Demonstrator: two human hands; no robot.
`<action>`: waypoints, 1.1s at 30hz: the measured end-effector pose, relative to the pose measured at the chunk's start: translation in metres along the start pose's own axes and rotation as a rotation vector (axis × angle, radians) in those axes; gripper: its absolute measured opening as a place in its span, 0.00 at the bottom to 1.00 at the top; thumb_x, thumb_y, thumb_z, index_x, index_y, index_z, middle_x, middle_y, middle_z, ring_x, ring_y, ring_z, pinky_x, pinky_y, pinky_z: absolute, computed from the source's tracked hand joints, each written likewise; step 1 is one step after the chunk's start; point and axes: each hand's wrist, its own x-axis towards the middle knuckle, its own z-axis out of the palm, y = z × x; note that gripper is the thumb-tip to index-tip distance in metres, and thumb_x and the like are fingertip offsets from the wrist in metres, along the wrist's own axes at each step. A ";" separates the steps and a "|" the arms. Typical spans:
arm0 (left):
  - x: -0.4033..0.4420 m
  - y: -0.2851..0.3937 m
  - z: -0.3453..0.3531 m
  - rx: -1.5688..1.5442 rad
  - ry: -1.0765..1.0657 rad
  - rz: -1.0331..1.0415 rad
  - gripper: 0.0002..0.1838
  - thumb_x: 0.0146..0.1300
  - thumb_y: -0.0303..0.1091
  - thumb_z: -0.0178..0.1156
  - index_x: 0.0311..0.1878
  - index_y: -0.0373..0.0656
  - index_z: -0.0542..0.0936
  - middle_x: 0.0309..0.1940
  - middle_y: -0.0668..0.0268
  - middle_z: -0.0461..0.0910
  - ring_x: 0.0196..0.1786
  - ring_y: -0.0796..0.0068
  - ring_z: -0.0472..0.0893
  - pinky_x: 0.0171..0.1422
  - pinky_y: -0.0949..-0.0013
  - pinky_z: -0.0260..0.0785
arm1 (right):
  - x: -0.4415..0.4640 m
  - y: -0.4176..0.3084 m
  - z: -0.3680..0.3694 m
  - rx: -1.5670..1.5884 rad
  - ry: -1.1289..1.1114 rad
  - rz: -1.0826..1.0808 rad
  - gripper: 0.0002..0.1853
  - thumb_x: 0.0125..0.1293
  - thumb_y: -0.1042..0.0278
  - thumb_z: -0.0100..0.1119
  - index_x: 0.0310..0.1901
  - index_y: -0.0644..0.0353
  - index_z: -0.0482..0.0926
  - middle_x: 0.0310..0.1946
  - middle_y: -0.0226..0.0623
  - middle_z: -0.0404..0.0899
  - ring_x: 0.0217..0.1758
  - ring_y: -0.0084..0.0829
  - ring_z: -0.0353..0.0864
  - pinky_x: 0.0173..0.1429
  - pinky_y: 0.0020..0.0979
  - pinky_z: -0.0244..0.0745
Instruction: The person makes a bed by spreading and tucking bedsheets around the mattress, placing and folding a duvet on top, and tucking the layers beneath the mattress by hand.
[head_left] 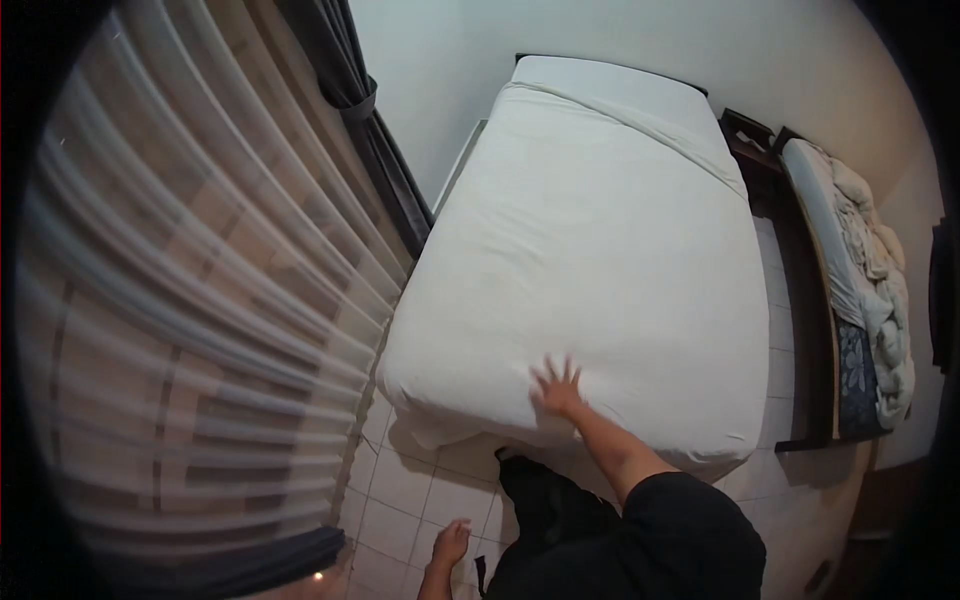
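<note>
A large bed with a white fitted sheet [600,270] fills the middle of the view, with a folded-back edge of cloth near its head end. My right hand [557,388] rests on or just over the sheet near the foot of the bed, its fingers spread and nothing in it. Small wrinkles show in the sheet left of centre. Low at my left side, above the floor tiles, hangs my left hand [452,542]. Its fingers are loosely bent, and I cannot make out whether they hold anything.
Sheer curtains [200,280] cover the left side, with a dark tied curtain [365,110] beside them. On the right stands a second bed with a crumpled cream blanket [870,240] and a dark frame [815,330]. Pale tiles [395,500] cover the floor.
</note>
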 end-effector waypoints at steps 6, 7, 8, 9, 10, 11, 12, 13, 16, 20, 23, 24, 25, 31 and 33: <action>0.029 -0.160 -0.063 -0.237 -0.148 -0.313 0.14 0.59 0.31 0.53 0.48 0.42 0.79 0.34 0.60 0.83 0.37 0.68 0.82 0.43 0.65 0.74 | -0.052 -0.075 0.082 -0.070 -0.919 -0.489 0.23 0.66 0.44 0.42 0.56 0.45 0.75 0.63 0.43 0.67 0.67 0.51 0.63 0.67 0.52 0.60; 0.033 -0.158 -0.080 -0.244 -0.155 -0.318 0.14 0.59 0.31 0.53 0.48 0.42 0.79 0.34 0.60 0.83 0.37 0.68 0.82 0.43 0.65 0.74 | -0.040 -0.086 0.083 -0.073 -0.929 -0.485 0.23 0.66 0.44 0.42 0.56 0.45 0.75 0.63 0.43 0.67 0.67 0.51 0.63 0.67 0.52 0.60; 0.038 -0.156 -0.105 -0.277 -0.094 -0.429 0.14 0.60 0.30 0.52 0.48 0.41 0.78 0.34 0.60 0.83 0.37 0.69 0.82 0.43 0.67 0.74 | -0.019 -0.105 0.073 -0.003 -0.823 -0.458 0.21 0.67 0.46 0.43 0.51 0.48 0.77 0.55 0.44 0.73 0.58 0.49 0.70 0.60 0.48 0.65; 0.043 -0.156 -0.128 -0.305 -0.032 -0.545 0.14 0.60 0.29 0.52 0.49 0.40 0.78 0.34 0.60 0.82 0.37 0.71 0.81 0.42 0.68 0.74 | 0.000 -0.127 0.068 0.072 -0.720 -0.432 0.19 0.67 0.47 0.45 0.46 0.51 0.78 0.46 0.45 0.79 0.50 0.47 0.77 0.54 0.44 0.71; 0.051 -0.155 -0.150 -0.298 -0.037 -0.557 0.14 0.60 0.29 0.52 0.49 0.40 0.78 0.34 0.60 0.82 0.37 0.71 0.81 0.42 0.68 0.74 | 0.019 -0.154 0.042 0.189 -0.498 -0.364 0.16 0.65 0.51 0.48 0.42 0.54 0.77 0.39 0.46 0.79 0.43 0.50 0.78 0.46 0.46 0.73; 0.063 -0.155 -0.170 -0.407 -0.028 -0.494 0.14 0.61 0.28 0.50 0.49 0.39 0.78 0.34 0.61 0.82 0.36 0.73 0.81 0.42 0.69 0.74 | 0.050 -0.169 0.035 0.328 -0.321 -0.408 0.13 0.63 0.55 0.51 0.42 0.53 0.77 0.41 0.45 0.79 0.45 0.48 0.77 0.48 0.46 0.72; 0.076 -0.157 -0.193 -0.513 -0.022 -0.429 0.14 0.61 0.27 0.49 0.49 0.38 0.78 0.34 0.61 0.82 0.36 0.74 0.80 0.42 0.70 0.73 | 0.082 -0.184 0.029 0.465 -0.126 -0.449 0.12 0.60 0.57 0.53 0.41 0.53 0.77 0.41 0.44 0.77 0.48 0.47 0.75 0.49 0.45 0.71; 0.091 -0.159 -0.216 -0.497 -0.038 -0.434 0.14 0.61 0.27 0.49 0.49 0.38 0.78 0.34 0.61 0.82 0.36 0.74 0.80 0.42 0.70 0.73 | 0.115 -0.199 0.033 0.518 0.176 -0.371 0.13 0.59 0.59 0.54 0.44 0.53 0.77 0.43 0.44 0.76 0.50 0.46 0.73 0.51 0.42 0.71; 0.163 -0.157 -0.290 -0.374 -0.105 -0.203 0.14 0.64 0.29 0.50 0.50 0.38 0.77 0.35 0.64 0.81 0.37 0.75 0.80 0.42 0.71 0.73 | 0.189 -0.235 0.014 0.119 0.352 -0.054 0.26 0.63 0.54 0.51 0.63 0.48 0.67 0.69 0.43 0.56 0.71 0.53 0.52 0.68 0.53 0.54; 0.242 -0.145 -0.378 0.101 -0.100 0.150 0.14 0.65 0.40 0.55 0.50 0.44 0.78 0.35 0.58 0.82 0.38 0.64 0.81 0.44 0.64 0.72 | 0.178 -0.289 0.078 -0.022 0.245 0.153 0.32 0.65 0.52 0.49 0.71 0.36 0.54 0.75 0.38 0.36 0.76 0.55 0.30 0.71 0.63 0.40; 0.302 -0.091 -0.428 0.184 -0.069 0.351 0.14 0.64 0.42 0.55 0.48 0.47 0.79 0.37 0.56 0.81 0.40 0.57 0.81 0.46 0.60 0.72 | 0.152 -0.310 0.106 -0.001 0.163 0.127 0.35 0.65 0.54 0.49 0.71 0.31 0.48 0.76 0.36 0.31 0.76 0.55 0.24 0.71 0.64 0.35; 0.317 -0.061 -0.442 0.231 -0.081 0.370 0.14 0.64 0.43 0.55 0.48 0.47 0.79 0.38 0.57 0.81 0.41 0.57 0.81 0.46 0.59 0.72 | 0.142 -0.318 0.114 0.003 0.122 0.103 0.36 0.64 0.55 0.49 0.72 0.28 0.46 0.76 0.35 0.28 0.76 0.55 0.22 0.71 0.64 0.33; 0.344 -0.054 -0.442 0.213 -0.093 0.434 0.14 0.63 0.42 0.55 0.47 0.47 0.79 0.37 0.57 0.81 0.42 0.58 0.81 0.46 0.61 0.72 | 0.134 -0.326 0.110 -0.004 0.127 0.112 0.36 0.64 0.55 0.49 0.72 0.28 0.46 0.76 0.35 0.28 0.76 0.55 0.22 0.71 0.64 0.33; 0.447 0.004 -0.407 0.693 -0.255 0.605 0.13 0.56 0.37 0.56 0.45 0.50 0.81 0.41 0.62 0.79 0.54 0.61 0.75 0.56 0.54 0.66 | 0.101 -0.361 0.087 0.053 -0.231 0.233 0.42 0.59 0.62 0.52 0.72 0.29 0.43 0.76 0.36 0.28 0.77 0.54 0.23 0.72 0.64 0.33; 0.476 0.014 -0.404 1.057 -0.352 0.691 0.14 0.54 0.37 0.57 0.45 0.51 0.81 0.45 0.63 0.77 0.61 0.60 0.69 0.62 0.48 0.60 | 0.098 -0.367 0.090 0.212 -0.286 0.302 0.37 0.58 0.63 0.53 0.70 0.32 0.54 0.76 0.35 0.27 0.77 0.53 0.23 0.74 0.59 0.32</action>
